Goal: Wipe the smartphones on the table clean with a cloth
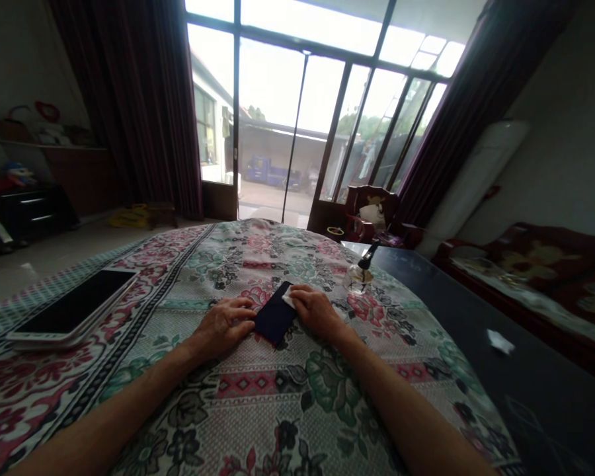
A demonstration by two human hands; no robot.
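Observation:
A flat dark-blue phone lies on the patterned tablecloth in front of me. My right hand has its fingers closed on a small white tissue, which presses against the upper right part of the phone. At the phone's left edge rests my left hand, fingers stretched out and somewhat apart, their tips touching its side. Whether that side is the screen or the back I cannot tell. Beyond my right hand stands a clear glass bottle with a black pump top.
A large white-framed tablet with a dark screen lies on the left. To the right, a dark table carries a crumpled white tissue. A carved wooden sofa stands beyond it. Glass doors and dark curtains are ahead.

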